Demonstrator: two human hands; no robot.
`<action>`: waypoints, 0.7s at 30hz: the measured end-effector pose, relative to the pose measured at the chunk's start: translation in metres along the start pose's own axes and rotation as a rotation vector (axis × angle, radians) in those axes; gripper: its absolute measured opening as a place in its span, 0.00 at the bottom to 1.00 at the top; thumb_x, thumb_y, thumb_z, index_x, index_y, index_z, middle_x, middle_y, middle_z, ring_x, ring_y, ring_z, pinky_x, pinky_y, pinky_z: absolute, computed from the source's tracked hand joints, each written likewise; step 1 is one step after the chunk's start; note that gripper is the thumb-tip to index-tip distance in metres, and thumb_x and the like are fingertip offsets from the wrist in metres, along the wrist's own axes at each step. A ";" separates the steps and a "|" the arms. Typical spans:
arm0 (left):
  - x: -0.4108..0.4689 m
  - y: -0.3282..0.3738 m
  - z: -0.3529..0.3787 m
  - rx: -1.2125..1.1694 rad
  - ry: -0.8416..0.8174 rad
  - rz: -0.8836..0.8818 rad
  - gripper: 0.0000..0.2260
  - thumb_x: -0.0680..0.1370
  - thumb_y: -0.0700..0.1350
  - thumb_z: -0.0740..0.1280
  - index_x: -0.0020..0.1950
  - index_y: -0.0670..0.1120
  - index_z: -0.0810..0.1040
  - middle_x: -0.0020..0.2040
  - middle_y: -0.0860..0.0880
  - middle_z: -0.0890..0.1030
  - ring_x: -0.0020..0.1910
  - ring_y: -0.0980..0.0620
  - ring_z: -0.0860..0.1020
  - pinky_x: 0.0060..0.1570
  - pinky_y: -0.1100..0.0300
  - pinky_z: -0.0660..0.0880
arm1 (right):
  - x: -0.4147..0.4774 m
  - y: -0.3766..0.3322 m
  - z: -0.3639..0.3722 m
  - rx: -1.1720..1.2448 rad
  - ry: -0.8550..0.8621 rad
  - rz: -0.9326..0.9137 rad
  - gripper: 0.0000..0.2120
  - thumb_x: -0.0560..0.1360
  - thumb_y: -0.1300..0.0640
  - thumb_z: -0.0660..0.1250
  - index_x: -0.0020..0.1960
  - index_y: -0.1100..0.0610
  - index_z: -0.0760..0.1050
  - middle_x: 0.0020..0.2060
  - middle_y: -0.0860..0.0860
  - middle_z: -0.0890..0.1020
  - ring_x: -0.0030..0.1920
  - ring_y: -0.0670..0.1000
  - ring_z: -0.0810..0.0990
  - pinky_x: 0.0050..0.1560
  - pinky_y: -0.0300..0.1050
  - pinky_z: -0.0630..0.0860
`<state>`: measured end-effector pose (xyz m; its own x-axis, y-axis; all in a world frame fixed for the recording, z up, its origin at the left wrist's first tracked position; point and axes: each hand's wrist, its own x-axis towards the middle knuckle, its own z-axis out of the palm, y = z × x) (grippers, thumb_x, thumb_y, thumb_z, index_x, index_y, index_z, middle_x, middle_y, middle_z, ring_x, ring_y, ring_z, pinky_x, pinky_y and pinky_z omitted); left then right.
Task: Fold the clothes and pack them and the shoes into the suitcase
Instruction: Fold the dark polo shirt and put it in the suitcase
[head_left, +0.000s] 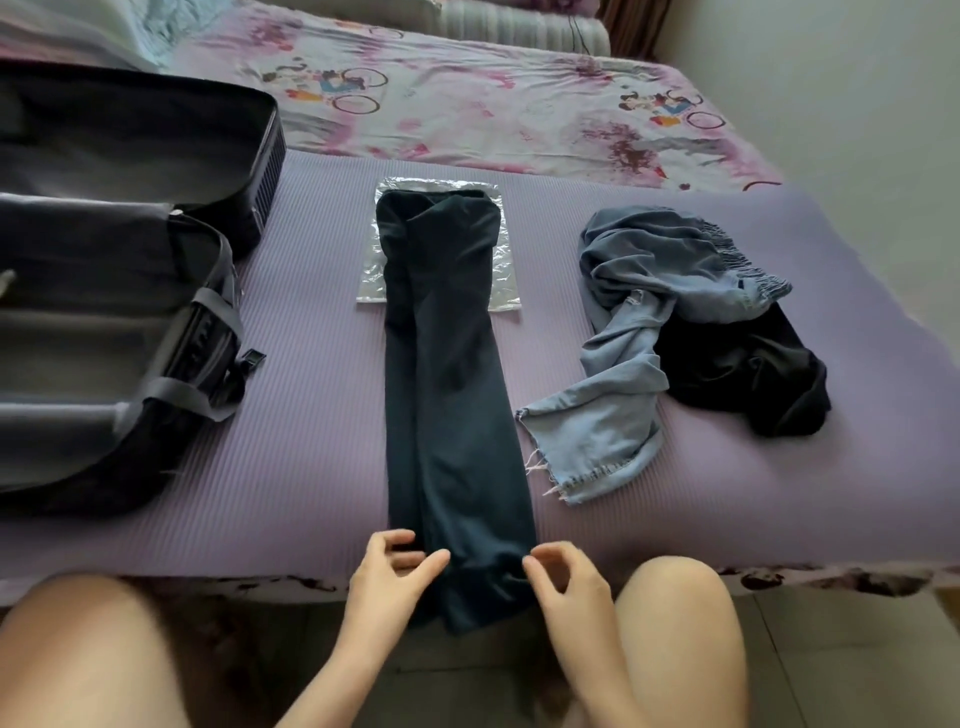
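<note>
I saw one dark knit trousers (457, 389), folded into a long narrow strip, lying down the middle of the ribbed purple mat (311, 415). My left hand (387, 577) and right hand (566, 582) each pinched a corner of the near hem with curled fingers. One crinkled silver foil bag (501, 270) lay under the far end. One open black soft suitcase (104, 312) was at frame left. At right lay one frayed light denim jeans (623, 364) and one crumpled black garment (748, 374).

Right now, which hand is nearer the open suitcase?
Left. The left hand pinches the dark garment on the suitcase side; the right hand pinches it farther right.
</note>
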<state>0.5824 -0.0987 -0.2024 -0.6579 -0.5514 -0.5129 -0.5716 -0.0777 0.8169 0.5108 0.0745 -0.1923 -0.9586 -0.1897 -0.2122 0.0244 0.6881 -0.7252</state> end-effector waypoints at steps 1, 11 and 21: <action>-0.002 0.000 0.001 0.032 0.014 0.027 0.17 0.70 0.49 0.75 0.54 0.51 0.72 0.46 0.54 0.79 0.46 0.58 0.78 0.46 0.62 0.73 | 0.003 0.005 0.001 0.038 0.001 0.035 0.04 0.72 0.52 0.71 0.45 0.48 0.77 0.42 0.45 0.81 0.45 0.43 0.78 0.47 0.40 0.73; -0.008 -0.016 0.011 -0.108 -0.013 0.048 0.14 0.74 0.42 0.71 0.57 0.49 0.71 0.49 0.53 0.75 0.49 0.55 0.76 0.42 0.64 0.76 | 0.005 0.022 0.013 0.168 -0.048 0.192 0.13 0.68 0.54 0.76 0.47 0.54 0.74 0.41 0.48 0.80 0.44 0.47 0.79 0.43 0.33 0.74; -0.011 -0.028 0.009 -0.063 0.012 0.106 0.16 0.73 0.41 0.72 0.58 0.49 0.72 0.51 0.50 0.78 0.48 0.55 0.78 0.46 0.61 0.77 | -0.011 0.034 0.014 0.242 -0.255 0.471 0.10 0.75 0.55 0.70 0.45 0.63 0.75 0.34 0.57 0.83 0.34 0.56 0.84 0.38 0.51 0.82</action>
<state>0.6015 -0.0829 -0.2216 -0.7070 -0.5693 -0.4195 -0.4668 -0.0700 0.8816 0.5266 0.0902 -0.2239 -0.7307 -0.0856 -0.6774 0.5244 0.5650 -0.6370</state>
